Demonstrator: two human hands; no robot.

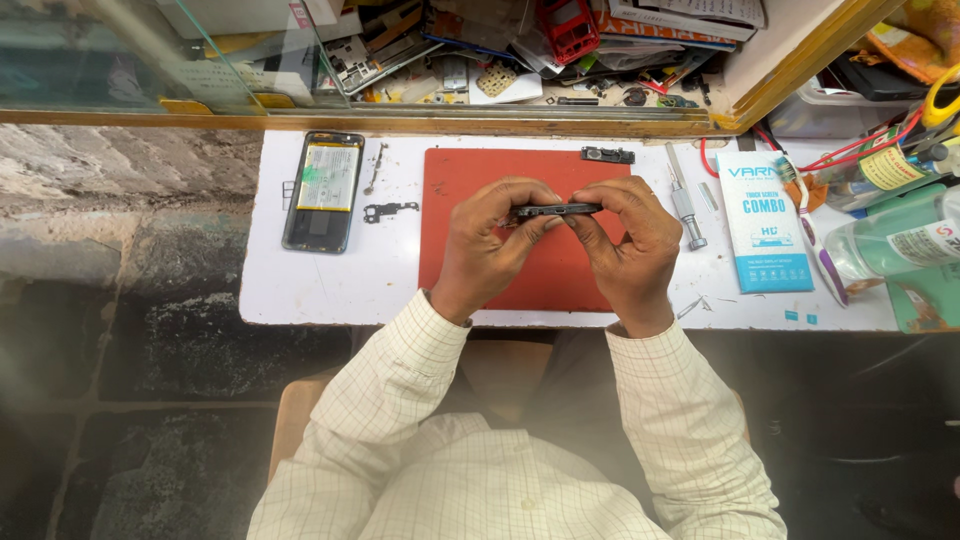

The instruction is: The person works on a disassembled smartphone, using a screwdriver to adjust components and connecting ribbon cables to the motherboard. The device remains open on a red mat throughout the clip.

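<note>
I see both hands raised just above the red mat [470, 270], pinching one thing between them — a thin dark phone frame [556, 210] held edge-on, level, over the mat's middle. My left hand [490, 245] grips its left end, fingers curled over the top and thumb pressed up from beneath. My right hand [630, 240] clamps the right end the same way, fingertips closed tight on the edge. I cannot tell which face of the frame points up.

The mat lies on a white table [300, 290]. To the left, well apart from the hands, an opened phone [323, 190] lies flat with its battery showing; a small black bracket [390, 210] sits between it and the mat. On the far edge of the mat rests a small dark part [607, 155]. To the right lie a silver screwdriver [685, 205] and — further right — a blue-and-white flat packet [765, 225].
</note>
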